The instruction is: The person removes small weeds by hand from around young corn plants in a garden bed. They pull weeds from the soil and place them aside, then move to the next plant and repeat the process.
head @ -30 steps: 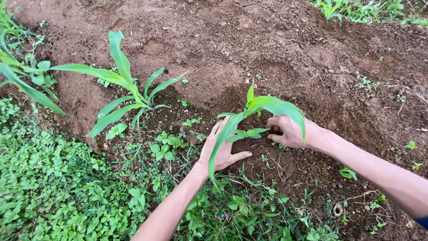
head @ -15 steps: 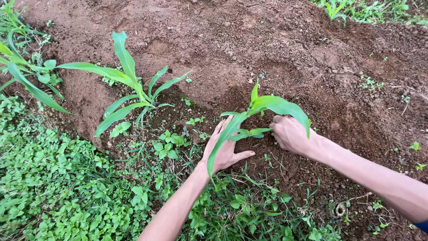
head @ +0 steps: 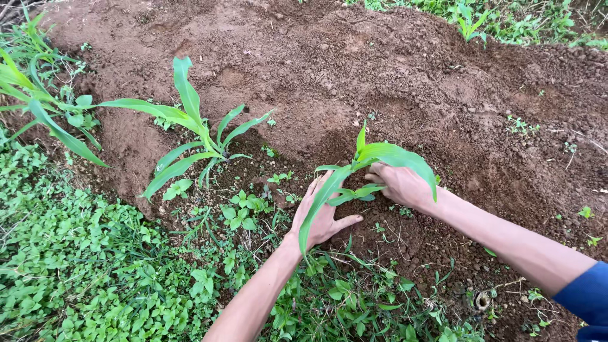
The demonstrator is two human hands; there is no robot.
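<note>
Starting far left: a tall leafy plant at the frame edge, low green weeds covering the near-left ground. Right of it, a bigger corn seedling stands upright at the foot of the raised soil bed, well apart from both hands. No containers in view, just bare earth and plants.

Left hand, centre frame: palm flat down on the dirt, fingers straight and held close together, thumb stuck out to the right. Holds nothing; it presses soil just left of the small corn seedling, whose long drooping leaf crosses over the back of the hand.

Small corn seedling: upright, rooted in the soil at the near edge of the bed, between the two hands.

Right hand, just right of the stem: knuckles up, fingers curled in loosely and together, tips down at the soil by the stem base. A broad leaf arches over it. Cannot tell whether it grips the stem or only touches dirt. Blue sleeve at near right.

Far right: scattered tiny sprouts on the bed, grass along the far edge.
</note>
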